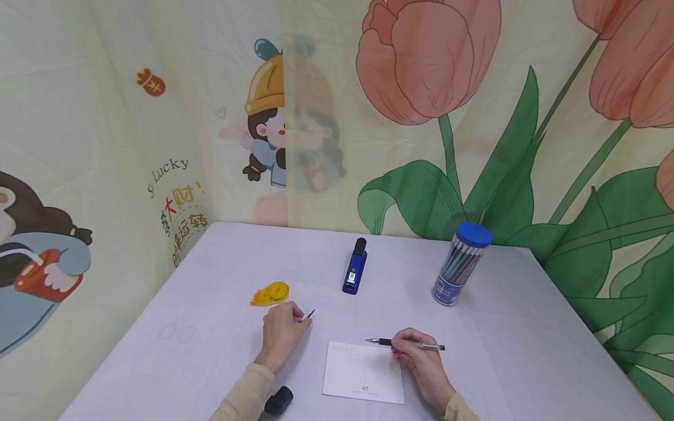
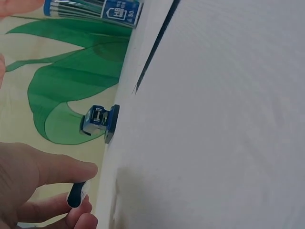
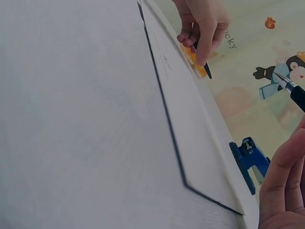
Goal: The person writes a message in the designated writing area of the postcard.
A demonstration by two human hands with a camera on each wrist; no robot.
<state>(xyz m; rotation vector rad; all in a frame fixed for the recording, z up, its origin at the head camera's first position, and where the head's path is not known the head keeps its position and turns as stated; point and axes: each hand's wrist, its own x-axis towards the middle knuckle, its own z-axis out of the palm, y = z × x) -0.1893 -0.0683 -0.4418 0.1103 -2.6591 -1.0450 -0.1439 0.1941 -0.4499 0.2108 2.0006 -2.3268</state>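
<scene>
In the head view my right hand (image 1: pixel 423 365) holds a pen (image 1: pixel 384 341) with a silver tip, black grip and clear barrel, its uncovered point facing left. The pen is above the upper right part of a white card (image 1: pixel 363 374) with faint print. Off to the card's left, my left hand (image 1: pixel 284 333) pinches a small pen cap (image 1: pixel 308 316) between thumb and fingers; its dark clip shows in the left wrist view (image 2: pixel 76 194). Just beyond that hand lies a yellow correction tape (image 1: pixel 271 293). The right wrist view shows the pen tip (image 3: pixel 281 78) raised off the card.
A blue stapler (image 1: pixel 355 268) lies at the back middle of the white table (image 1: pixel 210 292). A clear tub of pencils (image 1: pixel 460 264) with a blue lid stands at the back right. Near my left forearm is a black object (image 1: pixel 279 401). Printed curtains hang behind the table.
</scene>
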